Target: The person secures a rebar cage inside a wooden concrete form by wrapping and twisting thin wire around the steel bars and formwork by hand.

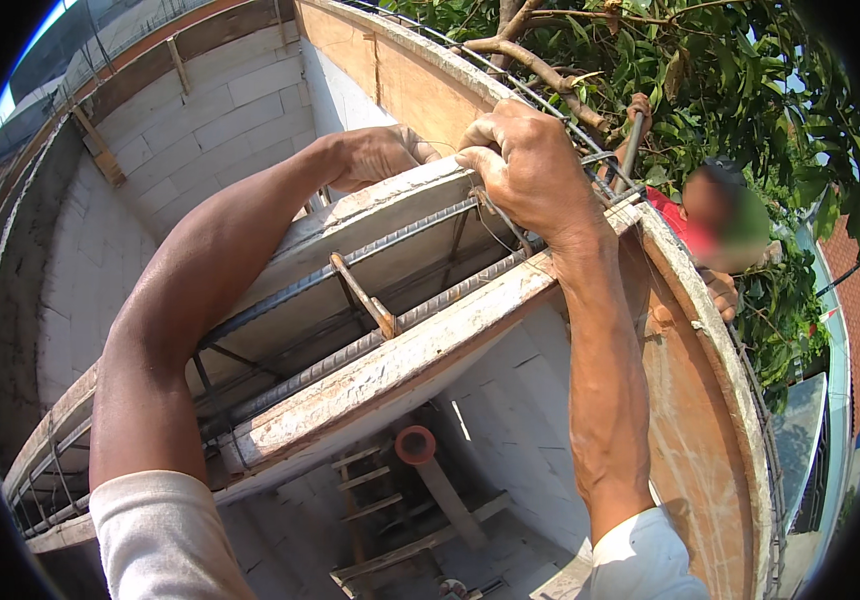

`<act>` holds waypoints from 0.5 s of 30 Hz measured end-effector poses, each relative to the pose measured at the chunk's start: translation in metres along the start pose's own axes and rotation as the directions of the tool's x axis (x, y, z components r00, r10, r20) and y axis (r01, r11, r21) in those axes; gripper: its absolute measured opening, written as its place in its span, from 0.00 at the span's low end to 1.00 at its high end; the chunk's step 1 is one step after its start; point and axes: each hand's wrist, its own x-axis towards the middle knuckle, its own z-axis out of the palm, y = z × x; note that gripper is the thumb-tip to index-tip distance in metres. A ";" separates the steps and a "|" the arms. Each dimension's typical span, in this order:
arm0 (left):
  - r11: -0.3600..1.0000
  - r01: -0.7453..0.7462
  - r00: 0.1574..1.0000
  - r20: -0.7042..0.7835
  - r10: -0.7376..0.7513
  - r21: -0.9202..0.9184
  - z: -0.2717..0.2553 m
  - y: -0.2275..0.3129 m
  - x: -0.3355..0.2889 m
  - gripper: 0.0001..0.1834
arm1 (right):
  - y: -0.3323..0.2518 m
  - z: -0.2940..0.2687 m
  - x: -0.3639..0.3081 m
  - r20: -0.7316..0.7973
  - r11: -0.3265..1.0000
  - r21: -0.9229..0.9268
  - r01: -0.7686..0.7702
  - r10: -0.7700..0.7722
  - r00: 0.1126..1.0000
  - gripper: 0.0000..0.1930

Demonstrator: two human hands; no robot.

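Observation:
My left hand [380, 158] reaches over the far board of a timber form, its fingers closed at the top edge and partly hidden. Close beside it, my right hand [530, 165] is closed in a pinch above the same board. A thin tie wire [440, 146] runs between the fingers of both hands. Below my right hand, more thin wire hangs by the steel bars. Inside the form lie ribbed rebars [335, 360], with a rusty stirrup [362, 295] around them. The near board [380, 385] is crusted with pale mortar.
Beneath the form is a deep room with a wooden ladder [362, 485] and an orange-rimmed pipe [416, 446]. Pale block walls [220, 130] stand at the left. At the right, a person in red [675, 222] grips a bar beside leafy branches [750, 90].

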 end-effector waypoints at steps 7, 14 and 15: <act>0.999 -0.038 0.998 0.051 0.039 -0.022 -0.005 -0.005 0.006 0.11 | -0.001 0.004 0.001 -0.167 1.000 -0.007 0.002 -0.004 0.986 0.05; 1.000 -0.019 0.999 -0.039 0.020 0.021 0.005 0.001 0.000 0.11 | -0.006 -0.004 -0.002 0.012 0.994 -0.071 -0.085 0.086 0.996 0.09; 0.999 -0.011 0.999 -0.033 0.013 0.050 0.004 0.001 0.001 0.11 | -0.003 -0.002 -0.002 -0.003 0.995 -0.025 -0.097 0.097 0.995 0.09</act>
